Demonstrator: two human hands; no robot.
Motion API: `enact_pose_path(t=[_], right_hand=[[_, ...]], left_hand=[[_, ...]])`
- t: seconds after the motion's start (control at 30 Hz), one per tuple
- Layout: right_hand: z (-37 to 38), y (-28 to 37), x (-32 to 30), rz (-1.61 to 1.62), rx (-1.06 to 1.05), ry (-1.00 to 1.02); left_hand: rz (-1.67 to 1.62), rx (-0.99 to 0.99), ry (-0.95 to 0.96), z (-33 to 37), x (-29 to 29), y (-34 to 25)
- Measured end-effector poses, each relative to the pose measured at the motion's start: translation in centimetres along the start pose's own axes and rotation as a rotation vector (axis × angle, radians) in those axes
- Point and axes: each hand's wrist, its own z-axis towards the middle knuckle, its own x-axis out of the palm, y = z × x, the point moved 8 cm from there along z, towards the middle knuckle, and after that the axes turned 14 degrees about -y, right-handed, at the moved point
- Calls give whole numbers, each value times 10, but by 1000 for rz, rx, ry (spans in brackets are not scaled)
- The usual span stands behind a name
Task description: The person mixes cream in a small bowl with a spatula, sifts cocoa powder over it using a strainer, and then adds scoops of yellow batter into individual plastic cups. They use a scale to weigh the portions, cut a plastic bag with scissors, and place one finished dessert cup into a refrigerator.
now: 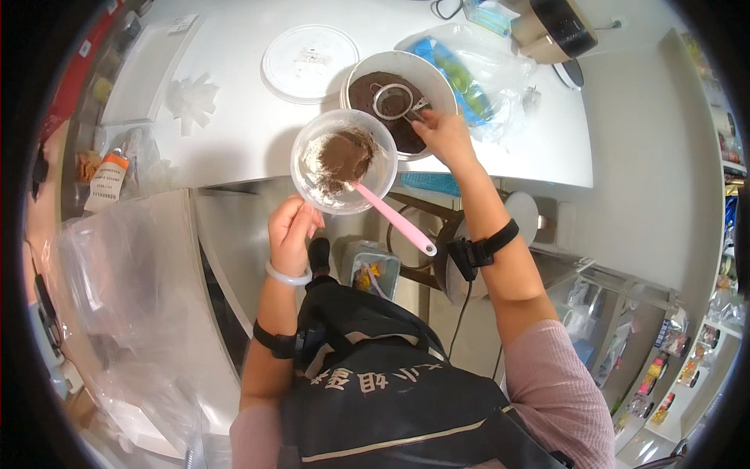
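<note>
My left hand [291, 230] is closed on the near edge of a clear plastic bowl [381, 181], which it holds up at the table's front edge. White powder [318, 173] and a heap of brown powder [346, 155] lie in the bowl. A spatula with a pink handle [397, 220] leans out over its rim. My right hand [445, 139] grips the handle of a small mesh strainer [392, 102]. The strainer is inside or just over a white bucket [448, 87] of dark brown powder [363, 91]; whether it touches the powder I cannot tell.
A round white lid [306, 61] lies left of the bucket on the white table [242, 86]. A clear plastic bag and a blue-green package [461, 82] sit to its right. A beige and black appliance [553, 30] stands farther back. Below are a bin [371, 270] and a round stool [461, 262].
</note>
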Motion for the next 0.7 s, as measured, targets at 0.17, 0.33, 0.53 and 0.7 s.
enact_pose_path(t=[0.17, 0.33, 0.53, 0.7], right_hand=[[-62, 15, -67, 294, 214, 5], [-232, 36, -93, 1210, 1035, 780], [-337, -48, -205, 511, 732, 207], [-469, -77, -299, -144, 512, -133]], left_hand=[[174, 61, 14, -27, 2, -7], [305, 137, 216, -73, 54, 4], [381, 157, 643, -180, 129, 52], [434, -110, 942, -314, 172, 121]])
